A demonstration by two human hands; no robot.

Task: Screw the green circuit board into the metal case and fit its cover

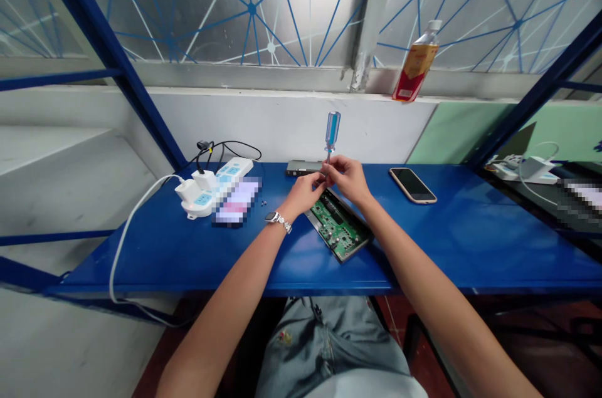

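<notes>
Screwdriver point(332, 130) with a clear blue handle and a thin metal shaft, held above the blue table point(470, 241) just over the far end of a green circuit board point(338, 225). It stands nearly upright: its long axis runs vertically, handle up and free of both hands, shaft pointing down at the board. The tip is hidden behind the fingers, so I cannot tell whether it touches anything.

The right hand point(350, 178) has its fingers curled close around the lower shaft. The left hand point(305, 190), with a watch point(275, 218) at the wrist, meets it there, fingertips bunched narrow and seemingly pinching the shaft as well.

The board lies slantwise in a dark metal tray. A phone point(412, 185) lies to the right and a white power strip point(214, 188) to the left.
</notes>
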